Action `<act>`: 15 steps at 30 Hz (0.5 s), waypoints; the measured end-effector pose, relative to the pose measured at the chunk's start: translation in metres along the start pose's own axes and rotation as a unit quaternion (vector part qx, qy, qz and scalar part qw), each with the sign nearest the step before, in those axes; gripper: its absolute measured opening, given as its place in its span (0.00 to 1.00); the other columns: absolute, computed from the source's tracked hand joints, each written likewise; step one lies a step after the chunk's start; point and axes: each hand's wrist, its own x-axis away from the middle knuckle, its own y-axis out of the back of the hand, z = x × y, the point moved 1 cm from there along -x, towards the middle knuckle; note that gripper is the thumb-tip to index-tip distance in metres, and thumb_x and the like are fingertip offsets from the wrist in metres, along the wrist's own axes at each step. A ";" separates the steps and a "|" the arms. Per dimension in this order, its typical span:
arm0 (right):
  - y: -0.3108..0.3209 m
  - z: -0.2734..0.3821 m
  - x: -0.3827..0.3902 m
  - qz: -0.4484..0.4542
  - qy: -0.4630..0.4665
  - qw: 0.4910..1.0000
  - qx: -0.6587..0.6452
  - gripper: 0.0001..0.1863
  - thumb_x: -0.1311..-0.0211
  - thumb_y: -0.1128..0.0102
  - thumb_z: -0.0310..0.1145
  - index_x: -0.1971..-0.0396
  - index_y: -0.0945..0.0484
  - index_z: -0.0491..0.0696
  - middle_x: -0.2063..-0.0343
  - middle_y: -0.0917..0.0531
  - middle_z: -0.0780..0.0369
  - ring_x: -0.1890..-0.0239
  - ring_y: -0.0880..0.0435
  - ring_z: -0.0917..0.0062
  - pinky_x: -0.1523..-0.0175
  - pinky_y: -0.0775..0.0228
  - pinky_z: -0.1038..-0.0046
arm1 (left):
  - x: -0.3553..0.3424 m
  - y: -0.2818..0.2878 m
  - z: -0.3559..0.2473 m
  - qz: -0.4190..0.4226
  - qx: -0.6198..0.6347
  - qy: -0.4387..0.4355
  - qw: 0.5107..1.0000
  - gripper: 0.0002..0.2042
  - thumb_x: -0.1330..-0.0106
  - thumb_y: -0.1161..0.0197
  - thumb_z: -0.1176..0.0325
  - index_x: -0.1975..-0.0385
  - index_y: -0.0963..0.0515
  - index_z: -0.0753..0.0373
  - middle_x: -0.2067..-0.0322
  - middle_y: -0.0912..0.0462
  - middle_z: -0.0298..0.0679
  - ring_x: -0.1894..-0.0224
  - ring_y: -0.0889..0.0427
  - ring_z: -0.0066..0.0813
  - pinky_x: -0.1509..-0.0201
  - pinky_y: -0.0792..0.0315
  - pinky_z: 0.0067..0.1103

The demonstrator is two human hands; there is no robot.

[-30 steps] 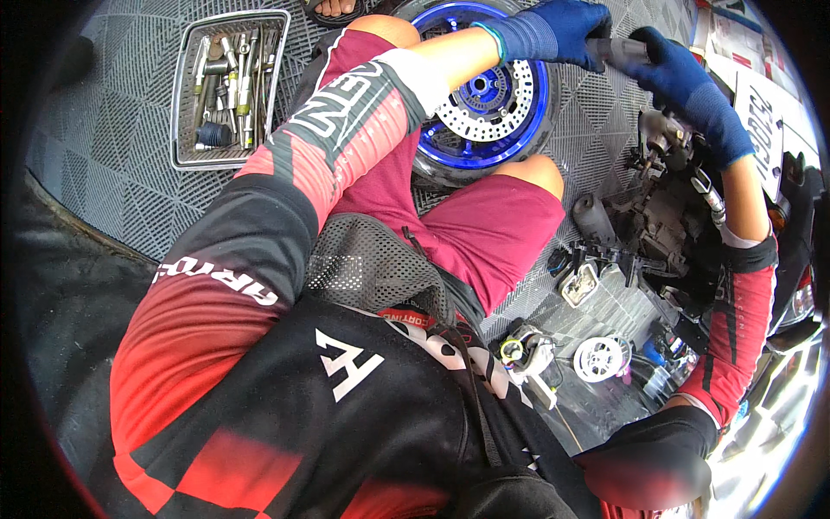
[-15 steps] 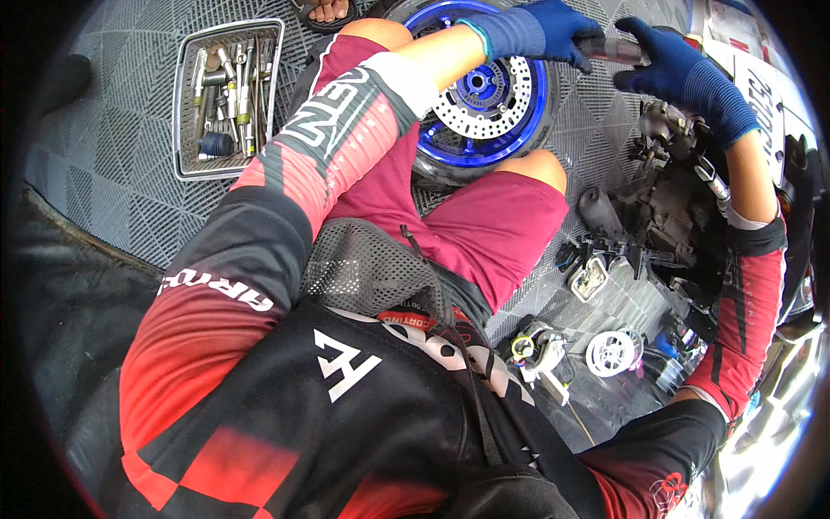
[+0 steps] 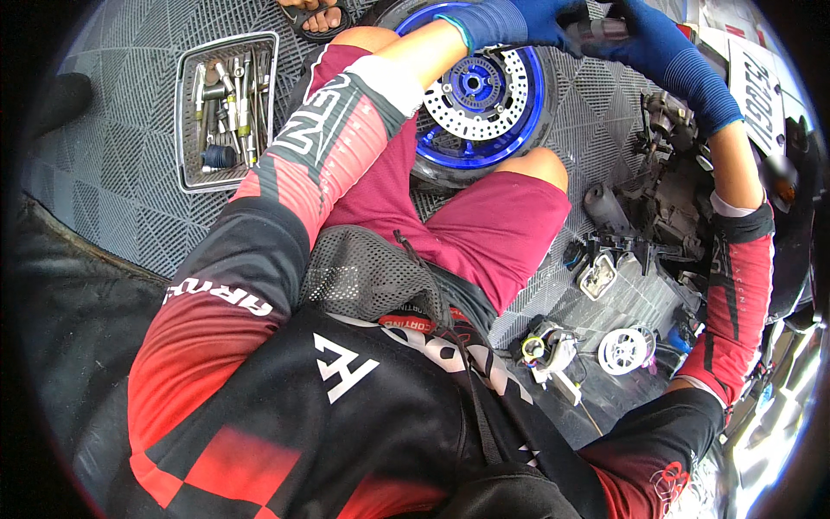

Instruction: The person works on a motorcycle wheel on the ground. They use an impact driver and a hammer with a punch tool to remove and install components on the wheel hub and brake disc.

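Observation:
Both hands wear blue knitted gloves and meet at the far edge of the view, just right of the wheel. Between them is a dark, smooth cylindrical part (image 3: 603,31); its exact kind I cannot make out. My left hand (image 3: 543,22) is closed on its left end. My right hand (image 3: 647,45) wraps its fingers round the other end. Below the left wrist lies a motorcycle wheel (image 3: 467,156) with a blue rim, dark tyre and a drilled brake disc (image 3: 474,128) facing up, in front of my knees.
A grey basket (image 3: 184,117) of sockets and hand tools stands on the grey patterned floor mat (image 3: 130,173) at left. Another person's sandalled foot (image 3: 322,19) is beyond it. At right are dark engine parts (image 3: 670,195), a small tray (image 3: 598,275), a white wheel-like part (image 3: 622,350) and a number plate (image 3: 756,99).
My right hand has moved left, closer to my left hand, and its fingers now cover more of the cylindrical part. The view has shifted slightly.

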 end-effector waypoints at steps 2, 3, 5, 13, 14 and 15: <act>-0.005 0.000 -0.001 0.021 -0.163 0.985 -0.052 0.17 0.39 0.35 0.38 0.55 0.24 0.44 0.66 0.16 0.53 0.61 0.17 0.55 0.55 0.26 0.62 | -0.004 -0.002 -0.007 -0.083 -0.141 -0.007 0.987 0.25 0.53 0.24 0.52 0.61 0.25 0.61 0.66 0.20 0.51 0.60 0.18 0.52 0.55 0.26 0.38; -0.006 0.003 -0.003 0.021 -0.170 0.985 0.007 0.18 0.39 0.35 0.41 0.58 0.23 0.43 0.67 0.15 0.53 0.62 0.16 0.56 0.56 0.25 0.62 | -0.001 -0.004 -0.007 -0.104 -0.078 -0.007 0.991 0.28 0.56 0.22 0.50 0.63 0.26 0.62 0.67 0.21 0.50 0.59 0.19 0.52 0.55 0.26 0.38; 0.005 0.025 -0.002 0.049 -0.240 0.969 -0.039 0.16 0.39 0.34 0.41 0.62 0.21 0.43 0.66 0.16 0.53 0.61 0.15 0.59 0.56 0.25 0.62 | 0.002 -0.006 -0.010 -0.148 -0.049 -0.038 0.987 0.27 0.55 0.22 0.51 0.64 0.26 0.62 0.68 0.21 0.50 0.59 0.19 0.51 0.55 0.26 0.37; -0.030 0.010 0.011 -0.105 0.092 0.973 -0.183 0.09 0.40 0.38 0.29 0.59 0.20 0.47 0.61 0.20 0.57 0.60 0.19 0.65 0.52 0.26 0.67 | 0.014 0.005 0.007 0.101 0.023 0.060 0.993 0.25 0.44 0.29 0.50 0.50 0.23 0.55 0.56 0.15 0.47 0.52 0.17 0.42 0.49 0.26 0.32; -0.043 0.002 0.013 -0.108 0.088 0.974 -0.181 0.09 0.40 0.38 0.29 0.59 0.20 0.47 0.61 0.20 0.57 0.60 0.19 0.65 0.52 0.26 0.67 | 0.013 0.006 0.000 0.091 -0.023 0.063 0.994 0.25 0.44 0.29 0.49 0.50 0.22 0.54 0.57 0.15 0.47 0.52 0.16 0.42 0.49 0.26 0.32; -0.061 -0.015 0.010 -0.217 0.065 0.957 -0.182 0.16 0.38 0.36 0.37 0.54 0.21 0.47 0.62 0.19 0.58 0.61 0.18 0.71 0.54 0.25 0.72 | 0.010 0.006 -0.006 0.096 -0.053 0.070 0.992 0.26 0.45 0.28 0.48 0.49 0.22 0.54 0.56 0.14 0.44 0.53 0.16 0.40 0.48 0.25 0.32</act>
